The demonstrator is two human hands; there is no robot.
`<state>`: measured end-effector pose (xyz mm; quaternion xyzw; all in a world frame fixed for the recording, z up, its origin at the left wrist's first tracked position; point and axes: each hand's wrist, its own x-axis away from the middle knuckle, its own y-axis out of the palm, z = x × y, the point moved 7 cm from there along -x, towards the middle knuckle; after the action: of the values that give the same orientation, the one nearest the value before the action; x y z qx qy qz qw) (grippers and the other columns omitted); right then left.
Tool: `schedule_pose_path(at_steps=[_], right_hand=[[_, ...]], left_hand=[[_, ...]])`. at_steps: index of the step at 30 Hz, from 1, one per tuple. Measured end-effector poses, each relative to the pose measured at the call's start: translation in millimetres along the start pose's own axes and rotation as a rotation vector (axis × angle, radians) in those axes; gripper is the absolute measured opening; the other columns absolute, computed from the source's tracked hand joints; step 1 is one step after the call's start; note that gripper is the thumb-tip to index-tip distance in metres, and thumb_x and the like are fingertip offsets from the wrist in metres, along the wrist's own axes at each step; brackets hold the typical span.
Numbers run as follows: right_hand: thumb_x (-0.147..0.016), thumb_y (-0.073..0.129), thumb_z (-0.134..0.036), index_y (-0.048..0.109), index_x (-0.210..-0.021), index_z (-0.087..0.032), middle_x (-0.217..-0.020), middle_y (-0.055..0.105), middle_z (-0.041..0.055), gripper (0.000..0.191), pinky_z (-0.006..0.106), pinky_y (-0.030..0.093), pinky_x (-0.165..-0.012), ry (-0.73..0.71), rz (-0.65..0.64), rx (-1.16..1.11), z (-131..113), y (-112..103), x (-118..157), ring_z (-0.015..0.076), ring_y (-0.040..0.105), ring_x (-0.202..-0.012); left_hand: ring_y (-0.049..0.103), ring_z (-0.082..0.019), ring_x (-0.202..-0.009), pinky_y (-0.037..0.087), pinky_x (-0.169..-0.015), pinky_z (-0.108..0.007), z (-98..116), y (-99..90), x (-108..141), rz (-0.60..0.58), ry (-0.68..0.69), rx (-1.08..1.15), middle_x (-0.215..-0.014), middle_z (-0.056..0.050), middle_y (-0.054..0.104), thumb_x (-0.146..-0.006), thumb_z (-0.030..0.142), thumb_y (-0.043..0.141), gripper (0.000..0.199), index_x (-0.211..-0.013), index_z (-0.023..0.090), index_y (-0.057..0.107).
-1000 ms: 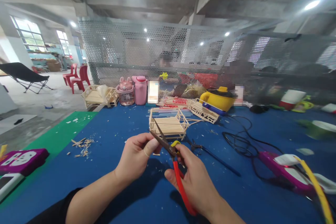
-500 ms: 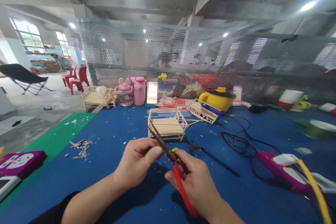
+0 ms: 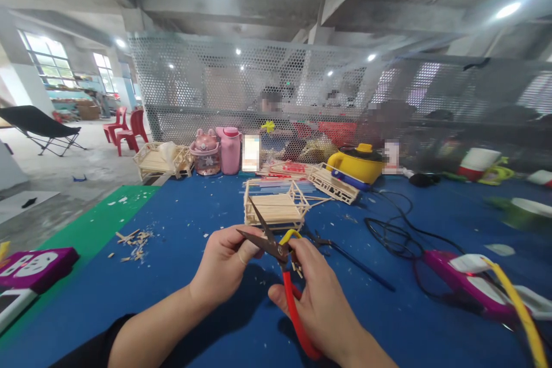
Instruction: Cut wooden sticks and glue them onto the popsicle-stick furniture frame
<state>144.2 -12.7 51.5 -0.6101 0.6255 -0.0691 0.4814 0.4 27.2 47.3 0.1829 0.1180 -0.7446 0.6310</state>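
My right hand (image 3: 321,299) grips a pair of scissors (image 3: 282,256) with red handles, one bent part showing yellow. Their dark blades stand apart and point away from me to the left. Close beside the blades, my left hand (image 3: 228,264) is closed in a pinch, and whatever lies between its fingertips is hidden. Small bits of wooden stick (image 3: 296,269) show just under the scissors by my right fingers. Beyond both hands sits a little bed-shaped frame (image 3: 276,210) built of thin wooden sticks, its corner posts upright.
Stick scraps (image 3: 134,243) lie on the blue table (image 3: 172,224) at left. Dark pliers (image 3: 323,241) and black cables (image 3: 388,227) are at right, near a purple power strip (image 3: 478,282). Behind stand more stick models (image 3: 334,183), a pink jug (image 3: 230,152), a yellow pot (image 3: 357,164) and a mesh screen (image 3: 194,80).
The scissor blades have spread wider apart. Small stick bits now show beneath the scissors. My left hand stays nearly in place.
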Motion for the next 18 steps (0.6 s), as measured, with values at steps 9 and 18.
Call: schedule_pose_path(at_steps=[9, 18], right_hand=[[-0.065, 0.070, -0.045, 0.052, -0.106, -0.018, -0.104, 0.058, 0.0124, 0.052, 0.043, 0.046, -0.080, -0.051, 0.104, 0.167, 0.2, -7.3, 1.9, 0.0282, 0.056, -0.095], [-0.070, 0.065, -0.051, 0.056, -0.076, -0.021, -0.060, 0.057, -0.0018, 0.031, 0.024, 0.040, -0.049, 0.120, -0.034, 0.065, 5.2, -0.7, 0.4, 0.0136, 0.052, -0.051]], left_hand=[[0.065, -0.016, -0.068, 0.050, -0.066, -0.024, 18.2, -5.1, 1.5, -0.012, 0.274, -0.330, -0.076, -0.006, 0.072, -0.079, 0.024, 0.061, 0.012, -0.079, 0.018, 0.071], [0.060, -0.013, -0.063, 0.046, -0.061, -0.020, 23.9, -2.9, 0.2, -0.017, 0.266, -0.455, -0.071, -0.003, 0.069, -0.082, 0.022, 0.056, 0.015, -0.078, 0.019, 0.071]])
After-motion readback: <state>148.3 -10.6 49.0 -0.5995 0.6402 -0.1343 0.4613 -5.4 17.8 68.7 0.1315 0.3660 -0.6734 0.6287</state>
